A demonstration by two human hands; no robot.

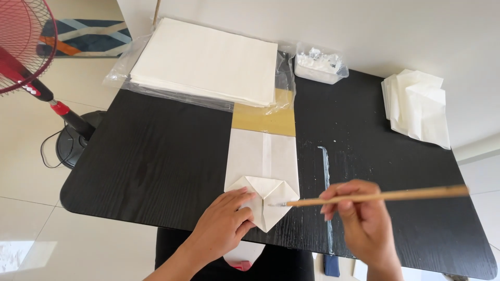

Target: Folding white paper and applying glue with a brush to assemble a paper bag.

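Red fan cut off at upper left of frame, its base on the floor. Black desk fills the middle. Stack of white sheets in clear plastic at upper centre, top edge cut off. Folded white paper bag lies at centre, its pointed flap toward the lower edge, upper end over a tan strip. Left hand lies flat, fingers spread open, pressing the flap and hiding its left part; no grip on anything. Right hand, lower right, pinches a thin wooden brush; tip touches the flap's right edge, bristles too small to make out. Clear tub of white stuff at upper centre-right. Folded white papers at right.
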